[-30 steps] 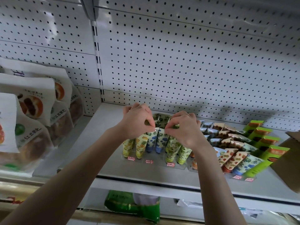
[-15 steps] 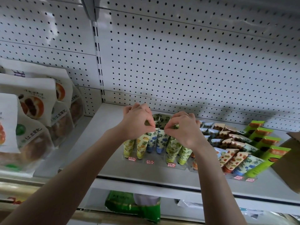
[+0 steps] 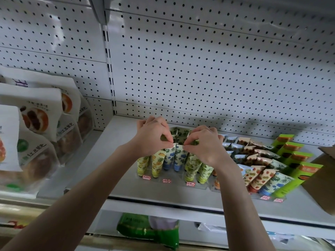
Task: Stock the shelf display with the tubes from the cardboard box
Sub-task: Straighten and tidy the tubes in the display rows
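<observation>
A person's left hand and right hand worked close together, fingertips nearly meeting, over the middle rows of a clear display tray on the grey shelf. The left thumb and forefinger pinched the crimped top of a dark leaf-print tube. The right hand pinched the top of a green-print tube the same way, its other fingers curled in. Both tubes stood among the rows, so the step looked to be seating or straightening rather than carrying. Done well, it likely called for a light hold on the crimp alone, a straight push down into the slot, and a check that the print faced front like the neighbours.

At six o'clock from the hands stood the front rows: pineapple-print tubes, blue-flower tubes and lime-green tubes, above red price tags. A sideways nudge could probably tip them. At three o'clock a second tray held strawberry-print tubes, with green cartons beyond. The cardboard box showed only a corner at the far three o'clock edge, its contents out of sight, so how many tubes remained could not be told. Bagged buns filled the shelf at nine o'clock, and a white pegboard panel rose at twelve.
</observation>
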`<state>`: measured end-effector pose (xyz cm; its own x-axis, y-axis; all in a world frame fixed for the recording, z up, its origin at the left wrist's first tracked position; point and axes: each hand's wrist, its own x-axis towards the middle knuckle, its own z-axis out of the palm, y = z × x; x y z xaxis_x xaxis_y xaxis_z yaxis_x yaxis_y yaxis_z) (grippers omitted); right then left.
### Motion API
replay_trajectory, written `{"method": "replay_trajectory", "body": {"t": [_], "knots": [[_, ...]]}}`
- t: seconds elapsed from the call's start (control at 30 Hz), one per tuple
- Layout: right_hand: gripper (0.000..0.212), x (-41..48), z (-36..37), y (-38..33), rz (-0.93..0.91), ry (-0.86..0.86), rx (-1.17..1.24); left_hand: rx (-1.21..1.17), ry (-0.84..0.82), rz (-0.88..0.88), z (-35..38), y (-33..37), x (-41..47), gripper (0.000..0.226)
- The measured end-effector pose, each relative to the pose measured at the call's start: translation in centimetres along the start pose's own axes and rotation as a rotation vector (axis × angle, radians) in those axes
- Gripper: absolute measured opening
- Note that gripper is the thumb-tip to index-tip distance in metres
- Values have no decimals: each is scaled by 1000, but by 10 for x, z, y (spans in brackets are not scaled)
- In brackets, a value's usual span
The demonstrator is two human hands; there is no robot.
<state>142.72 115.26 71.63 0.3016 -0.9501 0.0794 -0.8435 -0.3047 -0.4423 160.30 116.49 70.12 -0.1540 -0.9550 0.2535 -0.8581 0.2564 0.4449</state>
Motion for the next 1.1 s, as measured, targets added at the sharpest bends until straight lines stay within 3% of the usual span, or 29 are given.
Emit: {"method": "replay_trajectory", "body": {"t": [1.1], "knots": [[4,0,-3,2,-5,11,33,-21,5,-2,2,-1,0,3]]}}
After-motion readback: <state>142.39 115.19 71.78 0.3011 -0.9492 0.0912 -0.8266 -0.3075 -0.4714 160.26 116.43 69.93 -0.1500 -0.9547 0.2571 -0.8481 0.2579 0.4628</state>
